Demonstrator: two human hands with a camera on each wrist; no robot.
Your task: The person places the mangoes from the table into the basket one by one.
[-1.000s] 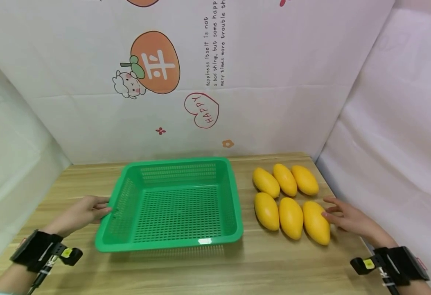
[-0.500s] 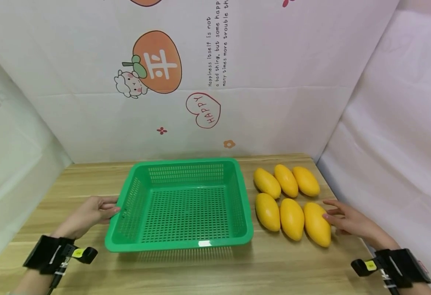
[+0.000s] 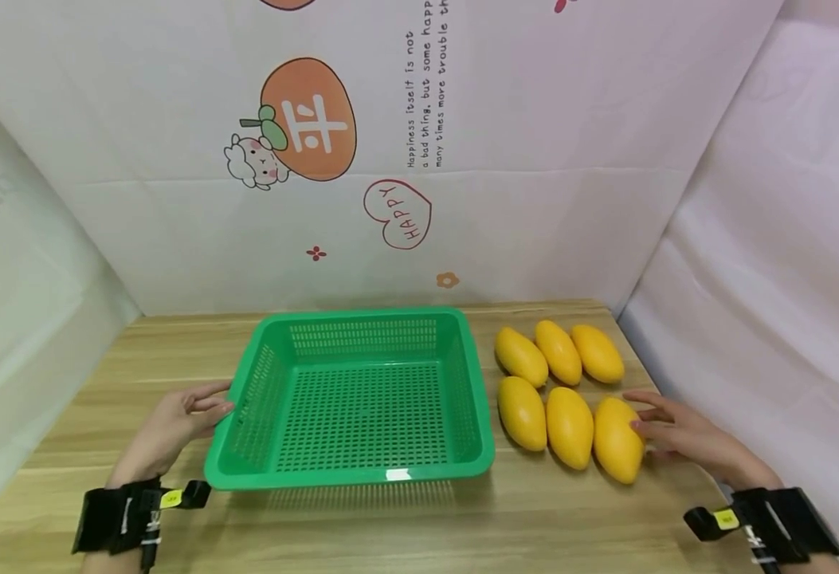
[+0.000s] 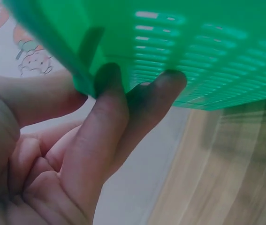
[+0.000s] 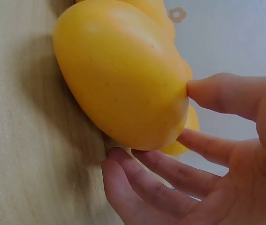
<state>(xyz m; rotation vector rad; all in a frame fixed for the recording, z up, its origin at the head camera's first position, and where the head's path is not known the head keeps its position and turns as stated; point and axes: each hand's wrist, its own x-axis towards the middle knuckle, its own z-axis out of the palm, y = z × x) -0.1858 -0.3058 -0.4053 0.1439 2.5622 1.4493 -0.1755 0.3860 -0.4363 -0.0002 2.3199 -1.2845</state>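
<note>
Green basket (image 3: pixel 362 414): the left hand (image 3: pixel 175 421) pinches its left rim; right of the basket, the right hand (image 3: pixel 690 434), loosely spread, touches one yellow mango (image 3: pixel 617 442) of six.

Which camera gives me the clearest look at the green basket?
The head view: it shows the green basket from above, with its whole rim and slotted floor. The left wrist view shows only part of its rim and slotted wall close up, with the left hand at it. The right wrist view doesn't show it.
</note>
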